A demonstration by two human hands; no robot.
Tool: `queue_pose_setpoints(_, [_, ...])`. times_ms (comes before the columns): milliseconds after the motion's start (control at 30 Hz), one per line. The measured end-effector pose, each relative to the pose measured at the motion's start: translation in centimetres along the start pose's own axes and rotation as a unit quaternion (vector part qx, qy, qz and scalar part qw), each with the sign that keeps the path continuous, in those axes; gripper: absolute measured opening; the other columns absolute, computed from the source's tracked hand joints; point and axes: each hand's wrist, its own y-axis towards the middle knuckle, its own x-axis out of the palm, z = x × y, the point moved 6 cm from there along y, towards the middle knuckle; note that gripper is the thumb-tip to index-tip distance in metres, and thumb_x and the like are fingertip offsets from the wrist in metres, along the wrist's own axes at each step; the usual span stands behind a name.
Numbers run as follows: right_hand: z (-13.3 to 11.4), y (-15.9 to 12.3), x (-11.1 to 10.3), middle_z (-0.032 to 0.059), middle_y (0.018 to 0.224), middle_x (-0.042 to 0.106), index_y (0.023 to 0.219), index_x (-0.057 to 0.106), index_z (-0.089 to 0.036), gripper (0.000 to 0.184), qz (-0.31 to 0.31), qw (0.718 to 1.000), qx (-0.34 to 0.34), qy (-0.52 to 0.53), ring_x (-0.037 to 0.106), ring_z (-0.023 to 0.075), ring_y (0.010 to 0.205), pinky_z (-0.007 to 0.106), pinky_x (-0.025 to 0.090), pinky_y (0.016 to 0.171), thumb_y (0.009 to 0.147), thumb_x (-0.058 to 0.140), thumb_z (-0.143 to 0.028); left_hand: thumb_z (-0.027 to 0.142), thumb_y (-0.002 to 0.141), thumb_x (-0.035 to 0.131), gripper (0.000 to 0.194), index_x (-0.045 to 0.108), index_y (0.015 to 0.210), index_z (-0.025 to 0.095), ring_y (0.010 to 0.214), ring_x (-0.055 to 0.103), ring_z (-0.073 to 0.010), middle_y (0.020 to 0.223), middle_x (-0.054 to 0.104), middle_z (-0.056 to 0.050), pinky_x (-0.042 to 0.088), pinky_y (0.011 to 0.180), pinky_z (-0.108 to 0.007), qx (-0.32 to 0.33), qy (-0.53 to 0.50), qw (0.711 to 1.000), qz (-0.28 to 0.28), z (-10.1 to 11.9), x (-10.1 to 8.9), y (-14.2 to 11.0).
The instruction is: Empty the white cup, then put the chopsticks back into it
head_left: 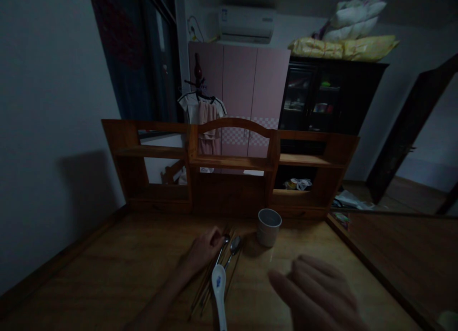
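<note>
Two hands above cutlery on table, cup behind

Left to right, dim light. At far left a pale wall [46, 130] is seen, with a shadow [88, 188] cast on it, then a dark window [141, 59]. The table [125, 254] is spread across the lower part, with a wooden shelf [229, 192] stood along its far edge. Behind the shelf, clothes [207, 112] are hung on a stand [198, 68].

The left hand [204, 247] is placed at the pile's left side, fingers curled, fingertips close by the bowl of a steel spoon [226, 238]. Left grip: contact or clamping cannot be told. Thin chopsticks [207, 287] are laid loosely lengthwise, mid-table. A white china spoon [218, 279] with a blue mark is laid nearest the camera, bowl pointed away. A second steel spoon [235, 245] is laid right of the first, bowl also pointed away.

Farther back, a pink wardrobe [238, 83] is topped by an air conditioner [246, 25] on the wall. A grey cup [268, 230] is stood upright, right of the pile, near the shelf.

The right hand [318, 293] is blurred, held at front right, apart from the pile, fingers curled. Right grip: whether fingers and thumb are together cannot be told. Behind, a black cabinet [352, 95] is loaded with bags [368, 48]; a dark door [404, 130] is seen at far right.
</note>
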Motion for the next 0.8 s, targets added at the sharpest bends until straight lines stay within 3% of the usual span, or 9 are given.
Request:
queue_pose_setpoints(100, [3.2, -1.6, 6.5, 0.0045, 0.066, 0.059, 0.116, 0.058, -0.014, 0.039, -0.04, 0.998, -0.025, -0.039, 0.053, 0.0178, 0.058, 0.031, 0.039, 0.056, 0.082, 0.041, -0.004, 0.056, 0.086, 0.051, 0.04, 0.06, 0.073, 0.019, 0.066, 0.053, -0.0154, 0.073, 0.059, -0.002, 0.033, 0.06, -0.025, 0.048, 0.066, 0.993, -0.081, 1.0, 0.7, -0.7])
queue_pose_setpoints(200, [8.0, -6.1, 13.3, 0.0057, 0.068, 0.061, 0.085, 0.061, -0.015, 0.024, -0.133, 0.984, 0.115, 0.022, 0.055, 0.0166, 0.058, 0.028, 0.035, 0.054, 0.079, 0.04, -0.005, 0.067, 0.08, 0.052, 0.053, 0.064, 0.063, 0.019, 0.062, 0.051, -0.0158, 0.065, 0.059, -0.004, 0.027, 0.058, -0.026, 0.087, 0.139, 0.978, -0.128, 1.0, 1.2, -1.4])
queue_pose_setpoints(300, [10.6, -10.4, 16.9, 0.0042, 0.069, 0.062, 0.078, 0.06, -0.016, 0.021, -0.17, 0.949, 0.247, 0.101, 0.056, 0.0149, 0.06, 0.024, 0.033, 0.055, 0.077, 0.041, -0.006, 0.075, 0.077, 0.049, 0.063, 0.064, 0.051, 0.019, 0.049, 0.038, -0.0126, 0.049, 0.051, -0.002, 0.019, 0.055, -0.028, 0.094, 0.184, 0.966, -0.158, 0.4, 1.7, -1.7])
queue_pose_setpoints(400, [10.7, -11.7, 17.8, 0.0036, 0.07, 0.063, 0.073, 0.057, -0.017, 0.019, -0.179, 0.925, 0.295, 0.158, 0.057, 0.0146, 0.064, 0.023, 0.034, 0.058, 0.075, 0.042, -0.006, 0.076, 0.073, 0.053, 0.064, 0.065, 0.047, 0.019, 0.043, 0.026, -0.0097, 0.041, 0.041, 0.002, 0.014, 0.053, -0.028, 0.071, 0.173, 0.965, -0.184, -0.1, 2.0, -1.7])
queue_pose_setpoints(533, [10.5, -11.3, 17.5, 0.0031, 0.07, 0.062, 0.072, 0.056, -0.017, 0.018, -0.177, 0.909, 0.319, 0.201, 0.058, 0.0149, 0.066, 0.023, 0.034, 0.059, 0.076, 0.042, -0.006, 0.077, 0.07, 0.055, 0.064, 0.068, 0.049, 0.018, 0.042, 0.027, -0.0085, 0.039, 0.039, 0.003, 0.013, 0.051, -0.027, 0.044, 0.15, 0.962, -0.222, -0.5, 2.6, -1.6])
queue_pose_setpoints(800, [10.8, -11.4, 17.5, 0.0017, 0.067, 0.059, 0.067, 0.052, -0.017, 0.018, -0.187, 0.91, 0.321, 0.186, 0.053, 0.0133, 0.062, 0.023, 0.03, 0.057, 0.075, 0.041, -0.004, 0.071, 0.069, 0.063, 0.056, 0.07, 0.053, 0.018, 0.045, 0.034, -0.0085, 0.044, 0.043, 0.004, 0.014, 0.051, -0.026, 0.049, 0.136, 0.96, -0.241, -1.2, 2.9, -1.6])
